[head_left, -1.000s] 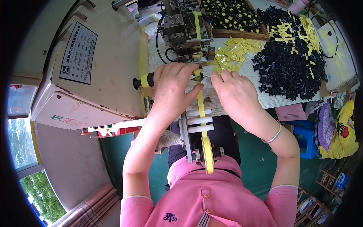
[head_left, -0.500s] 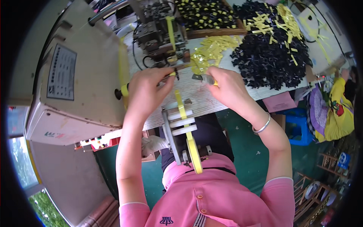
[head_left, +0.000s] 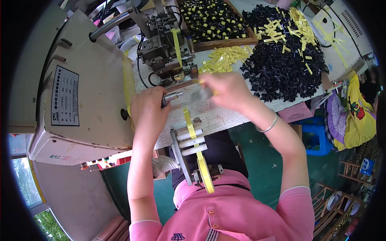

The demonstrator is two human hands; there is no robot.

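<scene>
My left hand [head_left: 149, 105] is closed around the dark end of a short silver rod [head_left: 174, 96], which points right over the pale worktop [head_left: 219, 110]. To its right, my right hand [head_left: 226, 89] is closed on a knife-like tool [head_left: 202, 94] with a yellow part and a flat grey end, blurred by motion. The two tools are apart. A yellow tape strip [head_left: 189, 120] runs over white rollers [head_left: 192, 141] to a roll [head_left: 206, 176] near my waist. Just beyond my hands stands a metal machine head [head_left: 163, 50], threaded with yellow tape.
Yellow strips [head_left: 225, 58] lie beside the machine. A large heap of small black parts [head_left: 277, 72] covers the right side of the worktop. Behind, a wooden tray [head_left: 225, 43] holds black and yellow pieces. A big beige machine housing [head_left: 94, 88] stands at left, a blue stool [head_left: 315, 138] at right.
My right hand has moved left and its tool is now blurred. The left hand has shifted left and nearer; the silver rod now shows in it, and the small dark piece seen there before does not.
</scene>
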